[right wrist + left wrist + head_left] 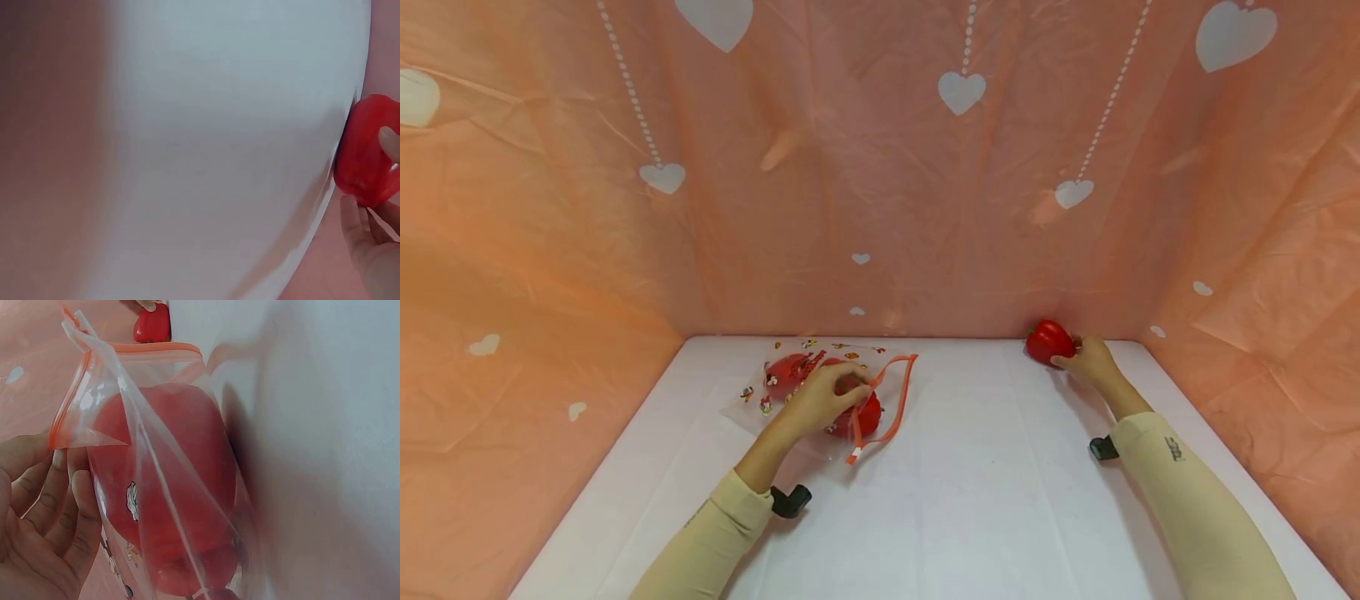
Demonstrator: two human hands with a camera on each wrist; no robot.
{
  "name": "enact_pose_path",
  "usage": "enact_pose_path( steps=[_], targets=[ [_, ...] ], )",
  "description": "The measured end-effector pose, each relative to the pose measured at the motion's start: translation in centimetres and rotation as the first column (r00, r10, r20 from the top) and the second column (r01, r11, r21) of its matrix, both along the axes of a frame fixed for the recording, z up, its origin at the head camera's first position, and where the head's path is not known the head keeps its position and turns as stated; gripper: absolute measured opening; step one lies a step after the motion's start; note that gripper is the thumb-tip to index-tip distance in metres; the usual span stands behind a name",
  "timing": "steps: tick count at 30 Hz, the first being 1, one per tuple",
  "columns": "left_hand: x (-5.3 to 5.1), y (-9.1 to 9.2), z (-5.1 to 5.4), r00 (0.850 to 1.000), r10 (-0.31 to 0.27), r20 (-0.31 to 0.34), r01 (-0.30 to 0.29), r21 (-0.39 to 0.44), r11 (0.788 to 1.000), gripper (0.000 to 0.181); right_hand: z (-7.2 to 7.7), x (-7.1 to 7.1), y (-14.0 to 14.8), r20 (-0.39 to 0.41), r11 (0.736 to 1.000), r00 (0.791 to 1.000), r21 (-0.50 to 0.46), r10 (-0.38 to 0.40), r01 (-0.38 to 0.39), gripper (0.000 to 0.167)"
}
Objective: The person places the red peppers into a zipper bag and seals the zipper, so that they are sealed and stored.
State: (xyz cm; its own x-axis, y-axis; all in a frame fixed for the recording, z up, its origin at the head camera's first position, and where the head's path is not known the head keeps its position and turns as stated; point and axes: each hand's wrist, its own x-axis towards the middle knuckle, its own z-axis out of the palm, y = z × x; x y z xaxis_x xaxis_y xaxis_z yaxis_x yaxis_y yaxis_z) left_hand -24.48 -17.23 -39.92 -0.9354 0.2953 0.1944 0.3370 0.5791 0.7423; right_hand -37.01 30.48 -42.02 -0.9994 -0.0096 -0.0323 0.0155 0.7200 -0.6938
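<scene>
On the left part of the table lies a clear zip bag (741,408) with cartoon prints and an orange edge (901,408). Several red bell peppers (868,415) show through its plastic. My left hand (820,400) pinches the bag's orange rim, and the left wrist view shows the mouth (159,347) partly spread. At the back right, my right hand (1090,362) holds another red bell pepper (1049,342) between thumb and fingers. In the right wrist view that pepper (365,150) is cut off by the frame's edge, at the table's border.
A white cloth covers the table (970,483). Orange sheeting with white hearts (880,208) rises at the back and both sides, close behind the right-hand pepper. Dark wrist-mounted devices (792,502) stick out beside each cuff.
</scene>
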Motion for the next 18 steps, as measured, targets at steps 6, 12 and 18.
enact_pose_path(
  steps=[6,12,18],
  targets=[
    [0.1,0.0,0.0,1.000,-0.010,0.002,0.010,0.008,1.000,0.017,0.1,0.5,-0.1,0.028,1.000,0.999,-0.011,-0.016,0.016,0.080],
    [0.1,0.0,0.1,1.000,-0.009,-0.009,0.009,-0.003,1.000,0.017,0.3,1.1,-0.8,0.028,1.000,1.000,-0.017,0.001,0.000,0.081],
    [0.1,0.0,0.2,1.000,-0.007,-0.011,0.007,0.002,1.000,0.017,0.5,1.9,-1.8,-0.020,0.999,0.999,-0.012,0.042,-0.042,0.079]
  ],
)
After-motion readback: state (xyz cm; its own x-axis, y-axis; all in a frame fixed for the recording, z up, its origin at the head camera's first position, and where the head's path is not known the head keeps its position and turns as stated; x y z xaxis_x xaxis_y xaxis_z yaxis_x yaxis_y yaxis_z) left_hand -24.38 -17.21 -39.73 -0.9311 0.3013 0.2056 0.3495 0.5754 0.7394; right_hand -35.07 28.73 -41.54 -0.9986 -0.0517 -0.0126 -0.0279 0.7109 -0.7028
